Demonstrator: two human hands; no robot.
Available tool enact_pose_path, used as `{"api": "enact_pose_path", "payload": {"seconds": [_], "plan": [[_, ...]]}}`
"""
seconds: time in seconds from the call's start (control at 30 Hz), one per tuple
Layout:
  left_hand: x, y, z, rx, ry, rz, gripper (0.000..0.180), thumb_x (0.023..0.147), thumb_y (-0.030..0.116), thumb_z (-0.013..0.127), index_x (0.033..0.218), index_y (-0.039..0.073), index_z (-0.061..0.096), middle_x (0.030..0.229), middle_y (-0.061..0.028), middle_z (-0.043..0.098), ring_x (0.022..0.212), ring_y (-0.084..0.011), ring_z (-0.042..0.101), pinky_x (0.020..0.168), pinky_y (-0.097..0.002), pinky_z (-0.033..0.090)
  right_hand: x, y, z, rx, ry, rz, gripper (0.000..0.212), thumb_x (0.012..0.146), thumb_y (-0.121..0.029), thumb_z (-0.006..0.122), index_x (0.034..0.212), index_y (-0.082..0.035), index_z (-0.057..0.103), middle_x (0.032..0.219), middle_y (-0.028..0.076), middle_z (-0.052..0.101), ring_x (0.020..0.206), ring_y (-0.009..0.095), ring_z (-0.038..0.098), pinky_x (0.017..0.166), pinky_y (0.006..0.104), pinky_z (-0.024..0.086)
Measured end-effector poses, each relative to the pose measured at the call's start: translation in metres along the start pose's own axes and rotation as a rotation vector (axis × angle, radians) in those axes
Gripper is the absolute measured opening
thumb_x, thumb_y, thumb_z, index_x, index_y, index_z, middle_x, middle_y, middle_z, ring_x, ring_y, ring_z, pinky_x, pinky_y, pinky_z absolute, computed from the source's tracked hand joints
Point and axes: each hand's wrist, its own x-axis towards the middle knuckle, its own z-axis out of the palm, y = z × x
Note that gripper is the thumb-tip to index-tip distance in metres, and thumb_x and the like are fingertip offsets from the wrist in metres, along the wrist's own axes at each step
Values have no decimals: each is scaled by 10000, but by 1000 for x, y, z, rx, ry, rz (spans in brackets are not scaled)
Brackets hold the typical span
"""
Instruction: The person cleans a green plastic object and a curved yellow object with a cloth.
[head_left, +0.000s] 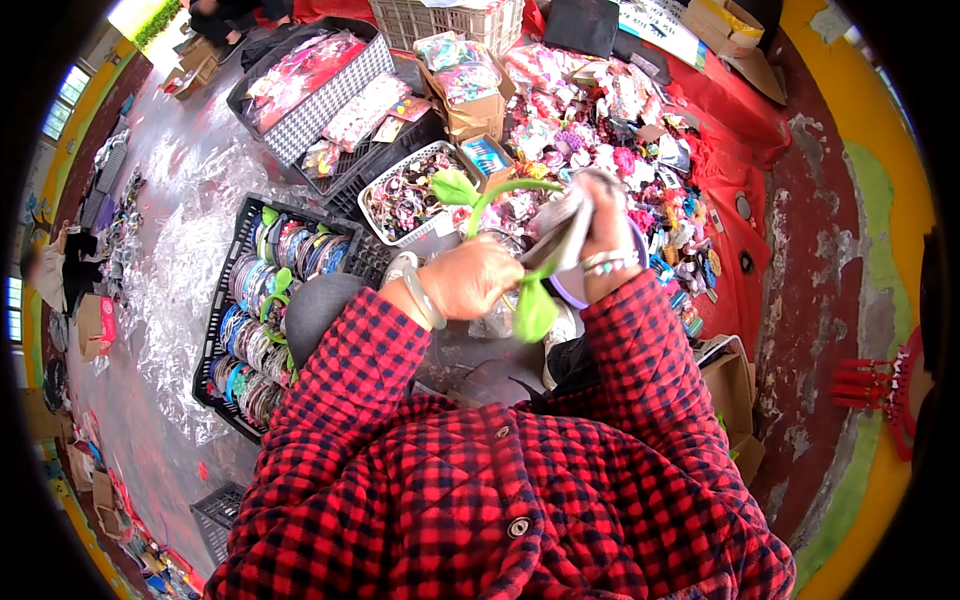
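A bright green headband [497, 193] with leaf-shaped ends arcs between my hands; one leaf stands up at the upper left and another hangs below. My left hand [467, 277] is closed at the band's lower left side, a pale bangle on its wrist. My right hand [606, 222] is wrapped round a greyish-white, cloth-like piece [560, 228], blurred by motion, so its kind is unclear. A purple hoop [571, 291] hangs by the right wrist, beside a beaded bracelet. The band's far end meets the greyish piece, where the contact is hidden.
To the left, a black crate [213, 345] holds rows of headbands. Ahead stand a white basket [385, 238] of small hair accessories, a cardboard box [478, 118] and a larger patterned crate [345, 92]. A heap of packaged accessories [620, 130] spreads over red cloth [735, 140]. Clear plastic [170, 300] litters the floor.
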Motion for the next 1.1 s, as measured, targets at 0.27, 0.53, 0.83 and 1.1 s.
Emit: {"api": "enact_pose_path", "payload": {"seconds": [0.27, 0.53, 0.83, 1.1], "plan": [[-4, 1, -19, -264, 235, -329, 35, 789, 31, 517, 765, 12, 501, 677, -134, 503, 616, -308, 500, 544, -368, 384, -9, -25, 16, -9, -97, -16, 232, 828, -268, 596, 990, -105, 563, 955, 54, 613, 865, 215, 591, 817, 410, 469], [0, 3, -17, -222, 209, -284, 37, 756, 9, 516, 789, 4, 531, 653, -158, 526, 639, -336, 529, 584, -370, 420, -43, 32, 49, -287, -351, 92, 269, 800, -45, 588, 1056, -50, 507, 964, 54, 582, 892, 167, 572, 795, 316, 465], [4, 7, -16, 93, -95, -165, 97, 691, 48, 552, 786, 34, 546, 700, -103, 550, 715, -302, 536, 686, -395, 396, -31, 17, 43, -12, -18, 0, 172, 818, -6, 528, 991, -16, 530, 897, 108, 596, 772, 219, 596, 699, 353, 499], [4, 4, -8, -68, 87, -171, 41, 746, 64, 527, 776, 37, 532, 666, -120, 518, 664, -328, 513, 628, -394, 389, -4, 11, 23, -303, 116, -253, 249, 840, -8, 470, 1087, -9, 502, 892, 145, 592, 807, 239, 594, 714, 355, 488]]}}
